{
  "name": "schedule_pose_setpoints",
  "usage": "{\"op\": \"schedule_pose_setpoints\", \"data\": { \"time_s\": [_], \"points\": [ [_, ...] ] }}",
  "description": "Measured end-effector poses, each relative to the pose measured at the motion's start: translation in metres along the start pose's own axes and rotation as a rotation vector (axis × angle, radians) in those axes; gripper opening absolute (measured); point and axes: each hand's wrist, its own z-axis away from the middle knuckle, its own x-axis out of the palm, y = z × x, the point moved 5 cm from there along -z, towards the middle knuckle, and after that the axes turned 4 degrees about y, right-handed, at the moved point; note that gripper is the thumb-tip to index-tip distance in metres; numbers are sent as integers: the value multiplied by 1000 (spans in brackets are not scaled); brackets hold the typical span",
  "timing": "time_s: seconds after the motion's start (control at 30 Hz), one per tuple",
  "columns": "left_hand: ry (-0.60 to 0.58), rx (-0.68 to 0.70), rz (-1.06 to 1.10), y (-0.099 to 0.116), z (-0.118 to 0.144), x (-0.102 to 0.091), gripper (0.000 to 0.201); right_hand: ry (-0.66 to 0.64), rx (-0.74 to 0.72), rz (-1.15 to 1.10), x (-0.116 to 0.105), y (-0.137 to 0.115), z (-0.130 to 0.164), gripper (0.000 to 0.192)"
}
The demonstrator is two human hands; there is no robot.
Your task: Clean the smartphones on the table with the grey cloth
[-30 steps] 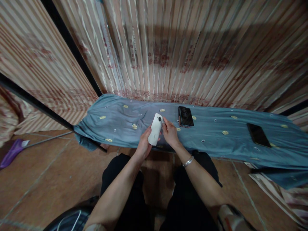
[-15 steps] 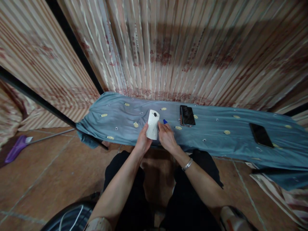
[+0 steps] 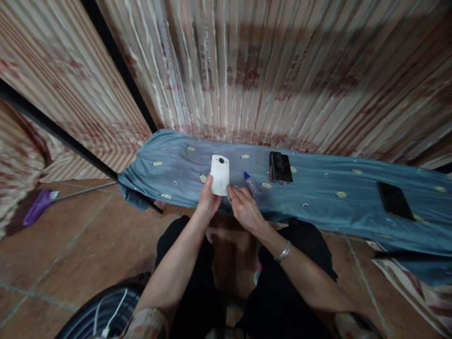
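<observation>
1. The lower end of the white phone is covered by the left hand, so its bottom edge cannot be seen. Whatever sits at the right hand's fingertips is too small and blurred to make out.
2. The left hand is wrapped around the lower part of the white phone, fingers closed on it, holding it upright over the near edge of the blue cloth, its back with the round lens facing the person.
3. The right hand is just beside the phone's lower right corner, fingers drawn together toward it; I cannot tell whether they pinch anything or touch the phone.
4. A small clear bottle with a blue cap lies on the cloth just beyond the right hand, apart from the phone.
5. Farther right lies a dark phone, and well apart, near the cloth's right end, another black phone.
6. A striped curtain hangs behind the cloth. A purple broom head lies on the tiled floor to the left.
</observation>
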Motion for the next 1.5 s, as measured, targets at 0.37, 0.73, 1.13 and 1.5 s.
{"op": "schedule_pose_setpoints", "data": {
  "time_s": [0.37, 0.73, 1.13, 1.5],
  "points": [
    [-144, -88, -32, -17, 1, 5, 48, 54, -97, -46, -4, -11, -2, 44],
    [-158, -52, -77, -23, 8, 1, 40, 33, -65, -107, 3, -4, -10, 52],
    [-220, -71, -132, -31, 22, 10, 35, 40, 78, -45, 4, 30, -33, 56],
    [-279, -51, -193, -34, 28, 12, 39, 59, 185, -84, 7, 58, -40, 59]
  ]
}}
